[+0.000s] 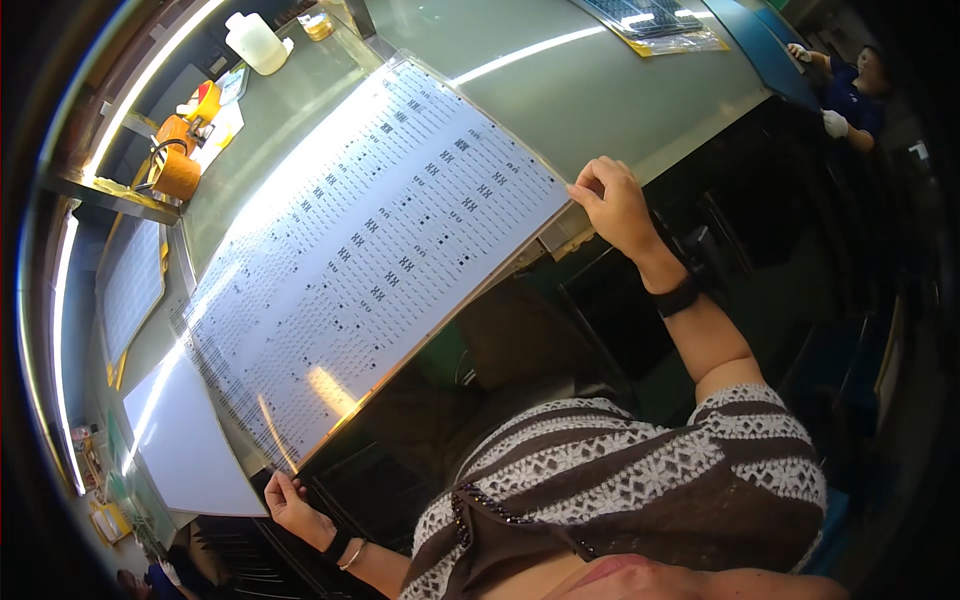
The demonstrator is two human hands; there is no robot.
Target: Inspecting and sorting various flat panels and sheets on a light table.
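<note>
A large white sheet printed with rows of small black marks [350, 270] lies slantwise across the worktop, its surface catching bright glare. At its right corner, the thumb and bent fingers of my right hand [615, 205] pinch the edge. My left hand [298, 508] is closed at the near left corner, fingertips together on the sheet's edge. An orange-lit strip runs along the near edge between the two hands. Both wrists wear dark bands.
On the worktop's far side are a translucent jug [258, 45], a small jar [316, 25] and orange tape rolls [176, 158]. A plain white panel [190, 440] lies at left. Bagged dark sheets [650, 22] sit at the back. A gloved person [855, 95] is at far right.
</note>
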